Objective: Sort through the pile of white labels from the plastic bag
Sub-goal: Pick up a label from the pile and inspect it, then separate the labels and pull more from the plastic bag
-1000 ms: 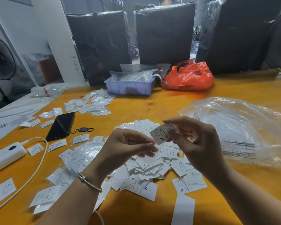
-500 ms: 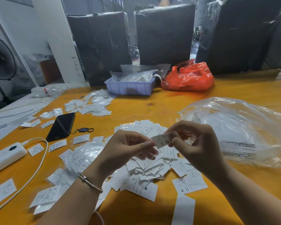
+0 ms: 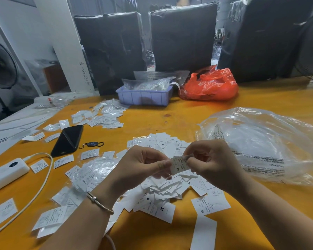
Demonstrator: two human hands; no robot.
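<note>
Both hands meet just above the pile of labels (image 3: pixel 163 179) on the orange table (image 3: pixel 188 112). Between them is one white label (image 3: pixel 177 164) marked XS. The right hand (image 3: pixel 211 165) pinches its upper end with fingers curled in, and the left hand (image 3: pixel 143 166) pinches its left edge between thumb and forefinger. The label's long side runs from the right fingers down and toward the left hand, its printed face turned up to the camera, so the size can be read.

The clear plastic bag (image 3: pixel 260 147) lies just right of the pile, nearest the right hand. Already laid-out labels (image 3: pixel 63 161) are scattered to the left, past the left wrist, beside a black phone (image 3: pixel 68 139); some seem to carry XS too, though the print is too small to be sure. If the label is to go there, the left hand is the nearer one to carry it across.
</note>
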